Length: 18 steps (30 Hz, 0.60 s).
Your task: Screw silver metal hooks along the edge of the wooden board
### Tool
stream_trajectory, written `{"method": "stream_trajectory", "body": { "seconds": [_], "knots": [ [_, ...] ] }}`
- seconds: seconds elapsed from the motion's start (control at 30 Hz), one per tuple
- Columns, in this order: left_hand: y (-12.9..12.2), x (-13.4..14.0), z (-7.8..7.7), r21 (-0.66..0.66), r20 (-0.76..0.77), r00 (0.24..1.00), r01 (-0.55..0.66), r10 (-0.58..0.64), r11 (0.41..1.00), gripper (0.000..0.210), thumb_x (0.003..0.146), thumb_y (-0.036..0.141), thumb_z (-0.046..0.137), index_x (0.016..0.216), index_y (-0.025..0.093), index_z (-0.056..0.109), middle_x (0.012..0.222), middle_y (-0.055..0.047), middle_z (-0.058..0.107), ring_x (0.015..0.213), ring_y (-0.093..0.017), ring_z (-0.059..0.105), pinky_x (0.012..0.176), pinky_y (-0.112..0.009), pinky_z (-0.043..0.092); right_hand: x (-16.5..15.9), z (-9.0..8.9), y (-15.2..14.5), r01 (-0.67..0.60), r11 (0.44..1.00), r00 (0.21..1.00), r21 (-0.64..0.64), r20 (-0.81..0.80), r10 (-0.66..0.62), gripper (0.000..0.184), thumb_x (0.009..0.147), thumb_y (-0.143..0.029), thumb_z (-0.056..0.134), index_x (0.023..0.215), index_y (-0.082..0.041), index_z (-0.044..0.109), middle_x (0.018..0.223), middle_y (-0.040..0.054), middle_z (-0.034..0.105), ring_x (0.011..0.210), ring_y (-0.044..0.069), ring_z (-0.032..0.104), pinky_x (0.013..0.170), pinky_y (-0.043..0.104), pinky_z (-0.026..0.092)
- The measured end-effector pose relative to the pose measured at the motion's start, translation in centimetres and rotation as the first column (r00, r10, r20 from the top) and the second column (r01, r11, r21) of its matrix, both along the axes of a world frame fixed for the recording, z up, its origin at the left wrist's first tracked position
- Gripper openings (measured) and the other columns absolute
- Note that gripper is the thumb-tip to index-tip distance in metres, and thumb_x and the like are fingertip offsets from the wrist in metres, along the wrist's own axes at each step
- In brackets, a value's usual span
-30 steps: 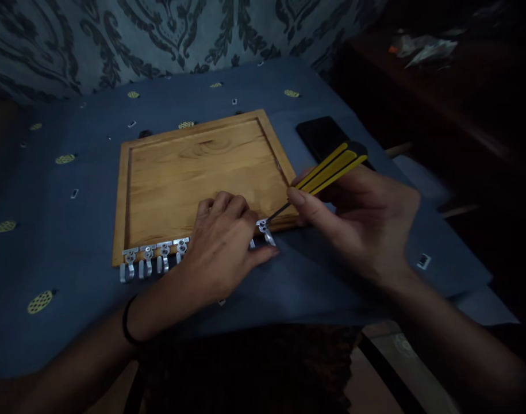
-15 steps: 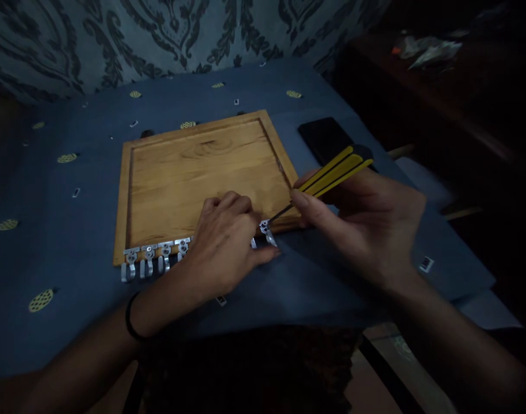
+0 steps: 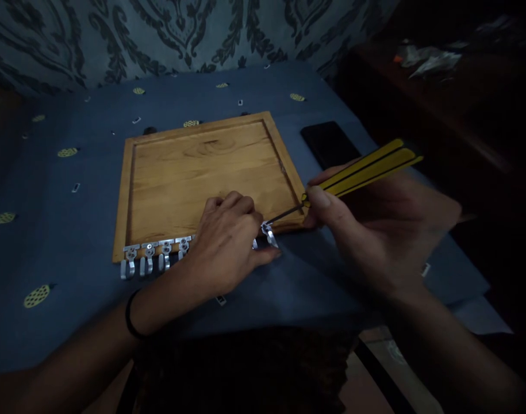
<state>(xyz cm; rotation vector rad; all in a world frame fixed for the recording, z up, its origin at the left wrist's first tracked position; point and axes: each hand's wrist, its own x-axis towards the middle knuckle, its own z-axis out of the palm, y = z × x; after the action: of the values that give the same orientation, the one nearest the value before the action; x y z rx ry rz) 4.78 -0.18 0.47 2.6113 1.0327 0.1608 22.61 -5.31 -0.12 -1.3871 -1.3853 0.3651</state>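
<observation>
My right hand [image 3: 370, 230] grips a yellow-and-black screwdriver [image 3: 370, 168], held at a low slant. Its thin shaft runs left, and its tip meets the silver metal hook [image 3: 269, 234] near the right end of the wooden board's lower edge. My left hand [image 3: 228, 247] lies over that edge, fingers curled and thumb stretched below the same hook, steadying it; the exact contact is hidden. The framed wooden board [image 3: 198, 172] lies flat on the table. Several more silver hooks [image 3: 149, 259] line its lower left edge, and some are covered by my left hand.
A blue patterned cloth [image 3: 85, 230] covers the table. Beyond the board's right side lies a black flat object [image 3: 329, 144], like a phone or wallet. Crumpled clear plastic [image 3: 435, 60] rests on dark furniture at the right. Patterned fabric [image 3: 176, 29] rises behind the table.
My right hand and the screwdriver have shifted right, and the handle now slants lower. The tip stays at the hook. My left hand keeps its place on the board's edge.
</observation>
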Motion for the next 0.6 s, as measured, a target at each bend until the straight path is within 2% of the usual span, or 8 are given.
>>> {"method": "stream_trajectory", "body": {
  "seconds": [0.3, 0.5, 0.6],
  "knots": [
    [0.0, 0.1, 0.0, 0.005, -0.012, 1.000, 0.004, -0.004, 1.000, 0.036, 0.083, 0.048, 0.080, 0.098, 0.016, 0.075, 0.106, -0.007, 0.069, 0.112, -0.030, 0.058, 0.092, -0.045, 0.042, 0.5, -1.0, 0.2, -0.058, 0.998, 0.995, 0.038, 0.079, 0.055, 0.008, 0.089, -0.036, 0.072, 0.095, -0.031, 0.072, 0.081, -0.0009, 0.067, 0.068, 0.018, 0.066, 0.059, 0.034, 0.052],
    [0.0, 0.1, -0.1, 0.003, -0.002, 1.000, -0.002, 0.002, 1.000, 0.036, 0.083, 0.048, 0.080, 0.100, 0.016, 0.075, 0.103, -0.007, 0.069, 0.110, -0.030, 0.058, 0.092, -0.044, 0.041, 0.6, -0.2, -0.1, -0.087, 0.995, 0.967, 0.052, 0.244, 0.072, 0.006, 0.089, -0.033, 0.072, 0.088, -0.028, 0.069, 0.079, -0.0005, 0.067, 0.067, 0.020, 0.065, 0.058, 0.035, 0.050],
    [0.0, 0.1, -0.2, 0.003, -0.006, 1.000, -0.004, 0.004, 1.000, 0.036, 0.083, 0.048, 0.080, 0.101, 0.017, 0.076, 0.105, -0.007, 0.069, 0.111, -0.030, 0.058, 0.092, -0.044, 0.041, 0.4, 0.0, 0.0, -0.114, 0.991, 0.962, 0.074, 0.256, 0.092, 0.009, 0.088, -0.032, 0.074, 0.084, -0.028, 0.067, 0.078, -0.0007, 0.065, 0.066, 0.019, 0.063, 0.057, 0.034, 0.048]
  ]
}}
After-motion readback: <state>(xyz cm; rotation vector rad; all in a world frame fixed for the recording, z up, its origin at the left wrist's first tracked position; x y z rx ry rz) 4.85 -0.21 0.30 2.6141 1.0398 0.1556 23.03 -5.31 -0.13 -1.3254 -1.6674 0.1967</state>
